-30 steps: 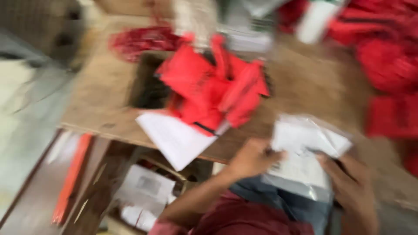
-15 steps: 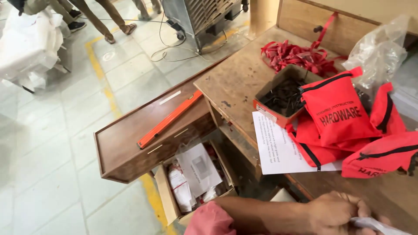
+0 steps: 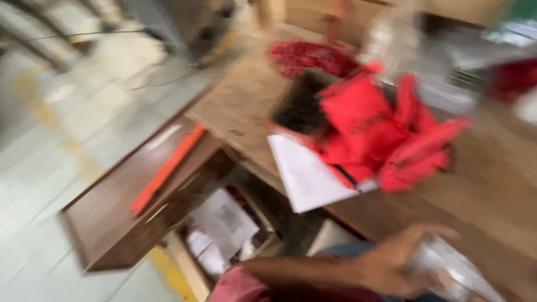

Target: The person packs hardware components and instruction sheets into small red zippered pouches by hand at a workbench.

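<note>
While my left hand (image 3: 391, 263) curls round the clear plastic bag (image 3: 453, 274) to steady it | red pouches (image 3: 386, 134) above | right hand unseen.

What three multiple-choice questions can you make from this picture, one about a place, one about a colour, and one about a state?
1. Where does the white sheet lie?
A. At the table edge, partly over it
B. On the floor
C. Inside the dark box

2. What colour are the fabric pouches on the wooden table?
A. Blue
B. Red
C. Green

3. What is the state of the wooden drawer holding the orange strip?
A. Pulled open
B. Pushed shut
C. Taken out and turned over

Answers:
1. A, its corner sticks out past the table edge.
2. B, the pile is bright red.
3. A, it stands out from the table with its inside showing.
</note>
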